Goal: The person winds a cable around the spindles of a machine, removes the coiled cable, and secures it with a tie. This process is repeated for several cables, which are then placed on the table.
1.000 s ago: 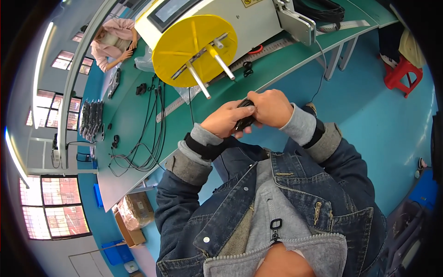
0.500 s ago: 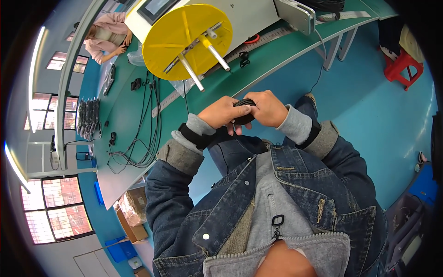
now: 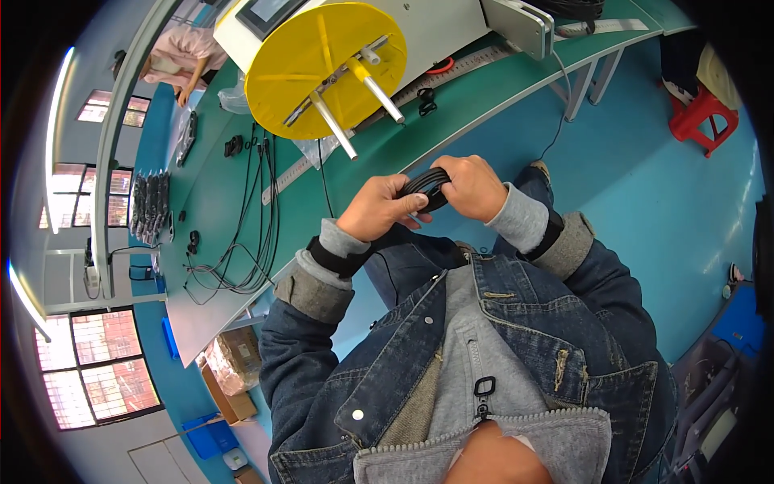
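Observation:
A tight coil of black cable (image 3: 421, 185) is held between my hands, above my lap and just off the table's near edge. My left hand (image 3: 377, 206) grips its left side, the thumb lying across the loops. On the right side, my right hand (image 3: 474, 188) has its fingers closed round the coil, and their tips are partly hidden. Beyond my hands stands a winding machine with a yellow disc (image 3: 282, 81) and metal pegs (image 3: 332, 125). A strand of black cable hangs over the table edge near my left wrist.
Loose black cables (image 3: 234, 274) spread over the green table (image 3: 211, 173) at left, with bundled coils (image 3: 151, 208) behind. A steel ruler (image 3: 284, 182) lies below the disc. At far left another person (image 3: 181, 56) leans over the table. A red stool (image 3: 703, 121) stands at right.
The coil has turned in my hands, so its open ring and side loops now show more. My left hand has shifted slightly left and down. The other person's arm has moved.

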Tool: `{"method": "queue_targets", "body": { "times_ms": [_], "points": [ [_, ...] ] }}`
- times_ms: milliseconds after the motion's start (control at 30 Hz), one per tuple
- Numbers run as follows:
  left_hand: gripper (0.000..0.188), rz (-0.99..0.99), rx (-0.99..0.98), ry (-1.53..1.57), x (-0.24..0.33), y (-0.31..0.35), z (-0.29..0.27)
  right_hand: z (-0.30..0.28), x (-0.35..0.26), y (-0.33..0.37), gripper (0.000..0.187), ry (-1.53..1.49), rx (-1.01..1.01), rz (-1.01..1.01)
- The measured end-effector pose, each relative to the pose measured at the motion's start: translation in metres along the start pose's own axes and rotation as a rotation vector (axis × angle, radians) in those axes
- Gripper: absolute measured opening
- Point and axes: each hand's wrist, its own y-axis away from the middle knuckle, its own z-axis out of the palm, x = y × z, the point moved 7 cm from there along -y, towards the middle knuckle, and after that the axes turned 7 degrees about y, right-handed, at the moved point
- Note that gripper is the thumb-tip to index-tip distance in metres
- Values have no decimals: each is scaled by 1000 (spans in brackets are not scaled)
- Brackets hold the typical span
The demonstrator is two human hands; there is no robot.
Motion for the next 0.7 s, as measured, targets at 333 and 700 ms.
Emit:
{"method": "queue_targets", "body": {
  "times_ms": [333, 700],
  "points": [
    [28, 132, -108, 82, -24, 20, 4, 12, -7, 3, 19, -37, -56, -112],
    [39, 72, -88, 239, -19, 22, 0, 11, -20, 9, 27, 192, -32, -160]
  ]
}}
